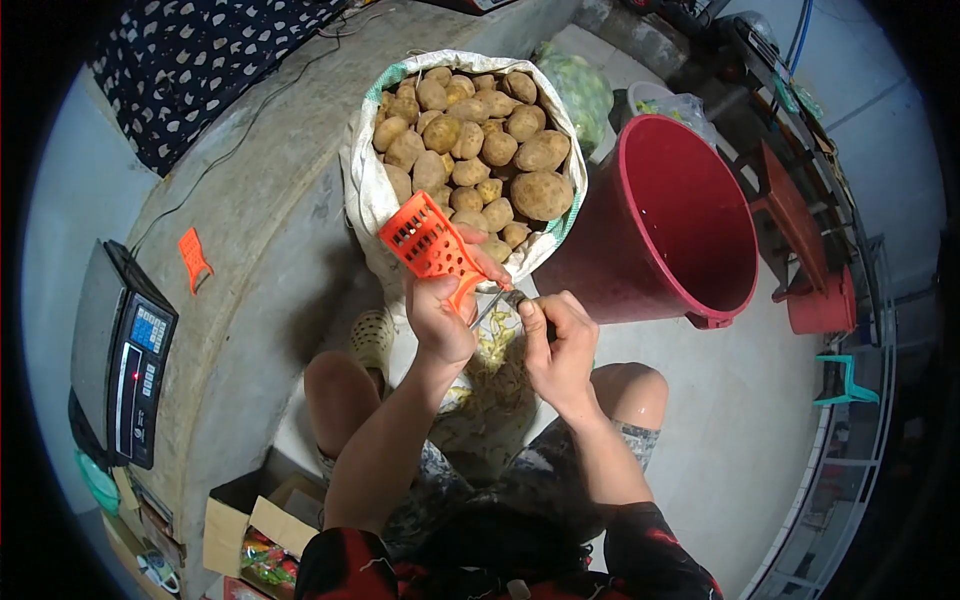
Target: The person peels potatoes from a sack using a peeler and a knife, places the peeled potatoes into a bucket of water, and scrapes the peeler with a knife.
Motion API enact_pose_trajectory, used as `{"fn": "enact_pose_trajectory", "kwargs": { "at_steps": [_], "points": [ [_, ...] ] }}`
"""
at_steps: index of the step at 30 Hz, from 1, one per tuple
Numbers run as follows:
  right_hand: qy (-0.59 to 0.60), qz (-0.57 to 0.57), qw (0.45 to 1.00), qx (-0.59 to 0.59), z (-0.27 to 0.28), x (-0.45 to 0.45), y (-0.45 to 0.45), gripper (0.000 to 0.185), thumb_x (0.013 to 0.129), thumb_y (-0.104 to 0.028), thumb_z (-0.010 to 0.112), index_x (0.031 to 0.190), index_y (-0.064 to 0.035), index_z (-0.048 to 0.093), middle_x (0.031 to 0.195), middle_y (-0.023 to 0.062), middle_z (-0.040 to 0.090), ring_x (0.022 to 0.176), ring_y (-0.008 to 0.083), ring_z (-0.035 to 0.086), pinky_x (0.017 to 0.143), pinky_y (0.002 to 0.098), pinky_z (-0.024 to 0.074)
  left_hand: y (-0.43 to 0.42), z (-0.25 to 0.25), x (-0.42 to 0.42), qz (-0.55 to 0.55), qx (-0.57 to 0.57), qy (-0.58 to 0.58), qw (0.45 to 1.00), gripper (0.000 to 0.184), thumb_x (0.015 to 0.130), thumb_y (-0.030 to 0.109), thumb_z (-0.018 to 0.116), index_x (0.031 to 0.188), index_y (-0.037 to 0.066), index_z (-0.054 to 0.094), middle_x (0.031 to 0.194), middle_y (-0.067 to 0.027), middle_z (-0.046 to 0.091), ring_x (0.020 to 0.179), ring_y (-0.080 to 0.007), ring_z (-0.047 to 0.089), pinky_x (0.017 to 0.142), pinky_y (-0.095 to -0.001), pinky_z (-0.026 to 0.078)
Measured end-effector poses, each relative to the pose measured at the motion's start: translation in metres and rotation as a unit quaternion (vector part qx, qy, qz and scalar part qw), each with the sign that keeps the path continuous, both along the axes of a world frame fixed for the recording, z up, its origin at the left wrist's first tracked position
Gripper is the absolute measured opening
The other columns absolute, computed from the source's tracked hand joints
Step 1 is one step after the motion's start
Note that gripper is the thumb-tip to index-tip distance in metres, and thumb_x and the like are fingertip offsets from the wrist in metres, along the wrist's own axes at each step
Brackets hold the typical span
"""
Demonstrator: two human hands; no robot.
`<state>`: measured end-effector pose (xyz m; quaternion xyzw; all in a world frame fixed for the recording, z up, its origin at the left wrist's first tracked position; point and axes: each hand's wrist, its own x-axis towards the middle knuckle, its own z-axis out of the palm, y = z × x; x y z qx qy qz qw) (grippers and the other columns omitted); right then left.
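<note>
My left hand (440, 320) is closed around the handle of an orange plastic grater (425, 235), whose head has rows of slots and round holes. The grater's head overlaps the near rim of a white sack (372, 190) filled with potatoes (468, 140). Close beside it, my right hand (560, 345) is closed in a pinch on a small dark handle-like end (515, 299). A thin metal shaft (487, 309) runs from there toward the grater's handle; its exact kind cannot be made out. Yellowish peelings (495, 345) lie below my hands.
A large red bucket (640, 240) stands right of the sack. To the left, a concrete ledge (250, 200) carries a digital scale (140, 370) and another orange plastic tool (194, 258). An open cardboard box (228, 535) sits at lower left. Behind the sack is a bag of greens (572, 95).
</note>
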<state>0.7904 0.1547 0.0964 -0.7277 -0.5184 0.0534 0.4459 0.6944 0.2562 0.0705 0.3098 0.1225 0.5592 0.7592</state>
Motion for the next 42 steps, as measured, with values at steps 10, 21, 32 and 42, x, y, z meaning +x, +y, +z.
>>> {"fn": "enact_pose_trajectory", "kwargs": {
  "at_steps": [10, 21, 32, 42],
  "points": [
    [0.008, 0.029, 0.999, 0.023, -0.001, -0.006, -0.001, 0.021, 0.089, -0.012, 0.066, 0.073, 0.0008, 0.062, 0.065, 0.0139, 0.060, 0.060, 0.0303, 0.053, 0.056, 0.0395, 0.0422, -0.001, 0.000, -0.001, 0.004, 0.000, 0.015, 1.000, 0.048, 0.078, 0.025, 0.040, 0.110, -0.009, 0.050, 0.074, -0.0202, 0.062, 0.069, -0.0294, 0.062, 0.072, -0.0396, 0.053],
    [0.006, 0.038, 0.999, 0.012, -0.003, -0.006, -0.003, 0.018, 0.089, -0.012, 0.066, 0.075, -0.0002, 0.063, 0.065, 0.0129, 0.058, 0.061, 0.0294, 0.053, 0.057, 0.0392, 0.0421, 0.000, -0.002, 0.001, 0.006, -0.004, -0.001, 1.000, 0.045, 0.080, 0.024, 0.039, 0.110, -0.008, 0.050, 0.075, -0.0210, 0.063, 0.069, -0.0300, 0.062, 0.071, -0.0408, 0.053],
    [-0.013, 0.039, 0.999, 0.012, 0.000, -0.006, -0.002, 0.016, 0.087, -0.010, 0.067, 0.075, -0.0002, 0.065, 0.068, 0.0143, 0.061, 0.062, 0.0308, 0.055, 0.059, 0.0396, 0.0446, -0.002, -0.002, -0.003, 0.001, -0.030, -0.002, 1.000, 0.043, 0.080, 0.023, 0.039, 0.110, -0.007, 0.049, 0.075, -0.0212, 0.062, 0.071, -0.0304, 0.062, 0.072, -0.0417, 0.053],
    [0.006, 0.009, 1.000, -0.028, 0.004, -0.001, -0.002, 0.014, 0.086, -0.010, 0.068, 0.077, 0.0003, 0.067, 0.069, 0.0140, 0.063, 0.064, 0.0297, 0.058, 0.060, 0.0382, 0.0459, -0.003, 0.000, -0.002, -0.006, -0.013, -0.006, 1.000, 0.043, 0.080, 0.022, 0.037, 0.110, -0.006, 0.049, 0.076, -0.0213, 0.062, 0.072, -0.0310, 0.062, 0.074, -0.0425, 0.052]
  ]
}}
